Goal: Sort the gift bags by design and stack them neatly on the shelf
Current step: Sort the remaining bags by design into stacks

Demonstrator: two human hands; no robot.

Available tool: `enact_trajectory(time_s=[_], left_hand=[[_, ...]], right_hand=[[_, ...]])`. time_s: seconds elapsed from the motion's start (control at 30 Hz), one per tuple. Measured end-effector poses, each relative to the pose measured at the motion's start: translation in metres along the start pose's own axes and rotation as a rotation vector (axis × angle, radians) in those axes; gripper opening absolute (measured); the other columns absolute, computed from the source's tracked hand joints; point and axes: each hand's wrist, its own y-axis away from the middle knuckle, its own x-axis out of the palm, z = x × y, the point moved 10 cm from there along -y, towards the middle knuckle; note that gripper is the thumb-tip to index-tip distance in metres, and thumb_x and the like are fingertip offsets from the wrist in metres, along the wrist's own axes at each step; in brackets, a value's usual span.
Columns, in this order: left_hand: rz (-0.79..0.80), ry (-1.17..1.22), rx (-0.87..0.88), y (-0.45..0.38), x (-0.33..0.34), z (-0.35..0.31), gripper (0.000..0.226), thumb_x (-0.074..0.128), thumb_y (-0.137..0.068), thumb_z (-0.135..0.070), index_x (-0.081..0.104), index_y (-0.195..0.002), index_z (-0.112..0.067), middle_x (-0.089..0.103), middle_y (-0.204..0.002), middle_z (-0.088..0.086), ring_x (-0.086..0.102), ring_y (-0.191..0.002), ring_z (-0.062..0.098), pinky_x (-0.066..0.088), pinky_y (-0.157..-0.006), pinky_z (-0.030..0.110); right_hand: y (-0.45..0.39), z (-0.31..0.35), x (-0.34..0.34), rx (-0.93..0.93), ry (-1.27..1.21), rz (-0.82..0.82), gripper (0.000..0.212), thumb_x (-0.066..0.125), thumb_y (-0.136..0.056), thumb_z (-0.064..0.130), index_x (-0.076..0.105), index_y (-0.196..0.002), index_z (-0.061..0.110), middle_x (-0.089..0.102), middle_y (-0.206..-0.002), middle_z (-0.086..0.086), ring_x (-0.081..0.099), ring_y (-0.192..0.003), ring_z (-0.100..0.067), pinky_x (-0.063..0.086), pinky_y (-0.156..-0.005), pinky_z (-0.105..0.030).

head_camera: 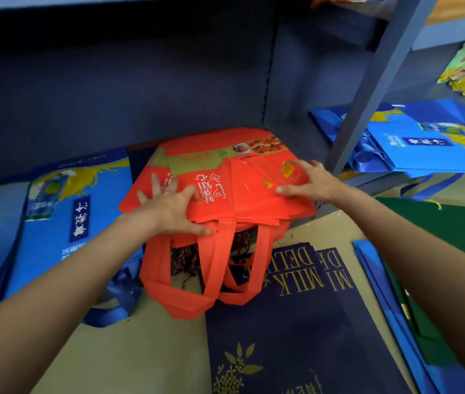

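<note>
A stack of red gift bags point(248, 194) lies flat on the low shelf point(296, 137) in the middle of the head view, its red handles point(217, 274) hanging over the front edge. My left hand point(174, 209) rests on the stack's left front part with fingers spread, thumb at the front edge. My right hand point(308, 180) presses flat on the stack's right side. To the left lies a pile of blue gift bags point(78, 211) on the same shelf.
A dark navy bag point(296, 322) with gold lettering lies on the brown floor in front. Blue bags point(390, 302) and a green bag point(458, 223) lie at right. More blue bags point(430, 137) sit in the neighbouring shelf bay, behind a grey upright post point(373, 89).
</note>
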Motion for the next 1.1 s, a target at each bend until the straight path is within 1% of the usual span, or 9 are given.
enact_trajectory(time_s=[0.13, 0.27, 0.33, 0.43, 0.57, 0.67, 0.77, 0.9, 1.1], left_hand=[[0.199, 0.061, -0.165, -0.02, 0.014, 0.049, 0.137, 0.065, -0.048, -0.08, -0.018, -0.146, -0.033, -0.022, -0.154, 0.018, -0.016, -0.141, 0.04, -0.001, -0.114, 0.058], [0.176, 0.294, -0.138, -0.025, 0.011, 0.062, 0.16, 0.069, -0.022, -0.085, -0.007, -0.15, -0.027, 0.0, -0.158, 0.013, 0.001, -0.145, 0.029, 0.012, -0.118, 0.042], [0.046, 0.338, -0.049, -0.022, -0.001, 0.046, 0.151, 0.07, -0.025, -0.084, 0.009, -0.15, -0.027, 0.017, -0.156, 0.009, 0.008, -0.144, 0.028, 0.017, -0.118, 0.04], [0.011, 0.362, 0.102, -0.008, 0.001, 0.005, 0.125, 0.074, -0.05, -0.073, 0.014, -0.15, -0.029, 0.01, -0.158, 0.004, -0.004, -0.145, 0.03, 0.006, -0.119, 0.043], [-0.076, 0.697, -0.183, 0.004, 0.024, 0.037, 0.122, 0.081, -0.063, -0.046, 0.005, -0.148, -0.002, 0.021, -0.153, 0.019, 0.02, -0.141, 0.034, 0.026, -0.113, 0.041], [-0.054, 1.113, -0.194, 0.014, 0.038, 0.052, 0.134, 0.083, -0.055, -0.052, -0.002, -0.151, -0.014, 0.03, -0.151, 0.005, 0.034, -0.136, 0.022, 0.03, -0.111, 0.039], [-0.113, 1.246, -0.164, 0.003, 0.024, 0.045, 0.12, 0.071, -0.069, -0.054, -0.01, -0.15, -0.018, 0.029, -0.152, 0.001, 0.035, -0.135, 0.021, 0.03, -0.108, 0.037], [-0.104, 1.275, -0.206, -0.022, 0.029, 0.033, 0.093, 0.07, -0.077, -0.049, 0.018, -0.147, -0.018, 0.045, -0.141, 0.006, 0.051, -0.121, 0.027, 0.043, -0.099, 0.041], [0.021, 1.068, -0.215, -0.019, 0.061, 0.031, 0.145, 0.082, -0.034, -0.066, 0.006, -0.148, -0.019, 0.039, -0.143, 0.007, 0.04, -0.13, 0.027, 0.036, -0.108, 0.046]], right_hand=[[-0.015, -0.021, 0.014, 0.106, -0.005, 0.122, 0.102, 0.072, -0.068, 0.057, 0.017, -0.149, 0.029, 0.02, -0.151, -0.014, 0.027, -0.138, -0.033, 0.026, -0.113, -0.043], [-0.016, -0.017, 0.016, 0.071, -0.019, 0.094, 0.097, 0.074, -0.069, 0.051, 0.024, -0.147, 0.023, 0.031, -0.148, -0.011, 0.035, -0.134, -0.03, 0.031, -0.11, -0.041], [-0.013, -0.01, 0.01, 0.046, 0.004, 0.039, 0.09, 0.076, -0.068, 0.049, 0.033, -0.143, 0.022, 0.036, -0.143, -0.012, 0.04, -0.129, -0.03, 0.035, -0.107, -0.039], [0.002, -0.004, 0.012, 0.02, 0.038, 0.026, 0.082, 0.077, -0.069, 0.047, 0.04, -0.138, 0.021, 0.041, -0.135, -0.014, 0.045, -0.122, -0.03, 0.038, -0.104, -0.037], [0.023, -0.012, 0.023, 0.049, 0.022, 0.025, 0.079, 0.076, -0.072, 0.043, 0.039, -0.138, 0.02, 0.035, -0.129, -0.014, 0.042, -0.121, -0.029, 0.036, -0.101, -0.032], [0.022, -0.021, 0.025, 0.103, -0.156, 0.016, 0.096, 0.081, -0.066, 0.044, 0.028, -0.144, 0.025, 0.028, -0.136, -0.012, 0.035, -0.129, -0.029, 0.035, -0.105, -0.036], [0.018, -0.03, 0.035, 0.151, -0.323, 0.053, 0.126, 0.087, -0.048, 0.056, 0.013, -0.147, 0.033, 0.03, -0.144, -0.005, 0.034, -0.131, -0.026, 0.037, -0.106, -0.046], [0.021, -0.03, 0.048, 0.16, -0.59, 0.109, 0.094, 0.078, -0.071, 0.029, 0.02, -0.145, 0.024, 0.048, -0.133, -0.001, 0.053, -0.108, -0.017, 0.045, -0.091, -0.033], [0.016, -0.004, -0.011, 0.037, -0.467, -0.134, 0.085, 0.078, -0.074, 0.018, 0.03, -0.144, 0.014, 0.051, -0.125, -0.002, 0.054, -0.11, -0.021, 0.045, -0.097, -0.036]])
